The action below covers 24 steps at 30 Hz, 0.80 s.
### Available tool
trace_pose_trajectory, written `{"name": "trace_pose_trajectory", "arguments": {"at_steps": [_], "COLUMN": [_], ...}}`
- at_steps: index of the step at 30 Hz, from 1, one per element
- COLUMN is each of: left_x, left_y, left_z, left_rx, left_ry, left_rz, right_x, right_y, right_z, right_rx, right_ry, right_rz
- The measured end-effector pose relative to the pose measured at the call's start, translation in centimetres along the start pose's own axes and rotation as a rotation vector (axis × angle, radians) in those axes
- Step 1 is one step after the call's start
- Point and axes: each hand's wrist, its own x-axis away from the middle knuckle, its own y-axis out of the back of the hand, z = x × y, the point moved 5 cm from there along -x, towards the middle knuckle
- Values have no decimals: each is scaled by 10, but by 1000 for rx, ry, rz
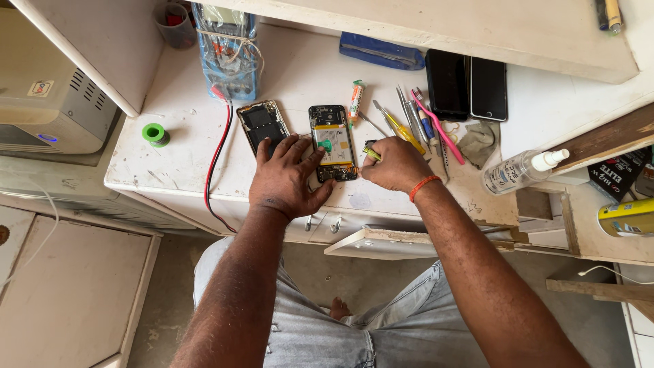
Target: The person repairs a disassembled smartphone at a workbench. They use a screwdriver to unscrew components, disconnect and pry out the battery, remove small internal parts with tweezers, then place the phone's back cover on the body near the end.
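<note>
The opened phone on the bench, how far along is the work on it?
Done: the opened phone has its back off, battery and boards bare; the removed back cover lies beside it. In hand: the left hand steadies the phone while the right hand holds a small yellow-handled tool at its lower edge. Left: the cover is still off.

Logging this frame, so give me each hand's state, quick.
Left hand: open, fingers spread, thumb pressing the opened phone on the workbench.
Right hand: closed around a small yellow-green tool at the phone's edge.
</note>
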Motion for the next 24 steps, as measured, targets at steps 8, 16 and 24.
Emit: {"name": "trace_pose_trajectory", "arguments": {"at_steps": [8,16,24], "left_x": [-2,-4,-6], "left_y": [1,1,3], "left_z": [1,2,4], "left_rx": [6,10,27], "left_ry": [-9,-19,-79], "left_rz": [-10,-20,-81], "right_x": [8,1,0], "right_y": [14,23,17], "right_z": [-4,-21,-50], "right_rx": [-99,-562,-928], "right_ry": [22,161,307], "right_rz": [-160,-299,-478]}}
